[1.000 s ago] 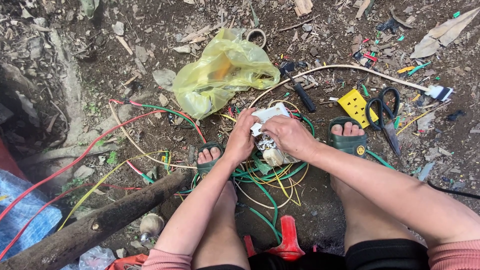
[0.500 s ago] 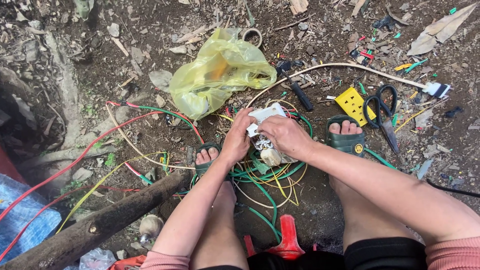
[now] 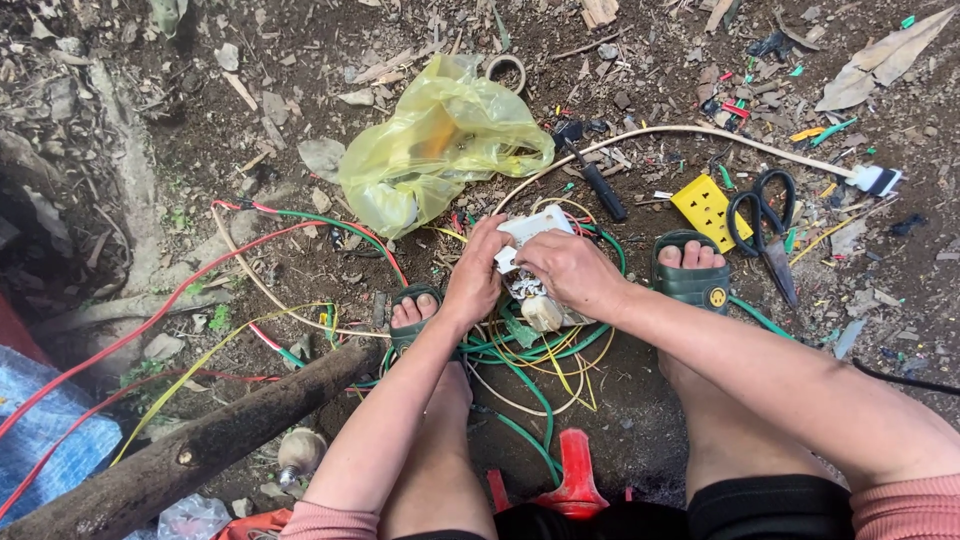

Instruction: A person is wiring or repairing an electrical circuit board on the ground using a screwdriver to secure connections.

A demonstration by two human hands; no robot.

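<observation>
Socket plate (image 3: 535, 232): white, flat, rigid plastic, held low between both hands above a tangle of wires (image 3: 530, 350) on bare soil. I read the left hand (image 3: 475, 280) as pinching the plate's near-left edge, fingers closed narrow on it. The right hand (image 3: 570, 270) covers the plate's lower right part, fingers curled down over it; what the fingertips do underneath I cannot tell, the knuckles hide it.

Handling, in my judgement: light, stiff, likely brittle at the corners; smooth faces that could slip in dusty fingers. A pale fitting (image 3: 540, 312) hangs just below the grip, possibly wired to the plate, so a pull would drag it. Best hold is by the edges, both sides, not by the leads.

Around the grip:
- Beyond it, a yellow bag (image 3: 440, 140).
- To its right, past the sandalled foot (image 3: 690, 275), a yellow plate (image 3: 708, 205) and scissors (image 3: 765, 220), touching or nearly so.
- Just beyond and right, a dark-handled tool (image 3: 600, 185).
- Left and nearer me, a log (image 3: 200, 450), well apart.
- Directly below, a red object (image 3: 575, 475).
</observation>
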